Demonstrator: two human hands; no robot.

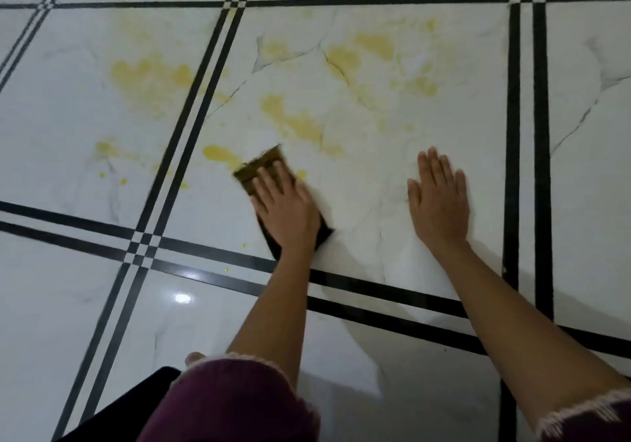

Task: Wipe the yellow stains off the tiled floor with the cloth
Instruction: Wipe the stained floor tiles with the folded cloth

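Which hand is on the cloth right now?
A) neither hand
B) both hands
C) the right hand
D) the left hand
D: the left hand presses flat on the dark cloth, while the right hand rests flat on bare tile, apart from it.

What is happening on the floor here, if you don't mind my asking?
A person is cleaning the tiled floor. The left hand presses a dark cloth flat against the tile, at the near edge of the yellow stains, while the right hand rests flat on the floor, apart from the cloth. Most of the stains lie beyond the cloth, not yet wiped.
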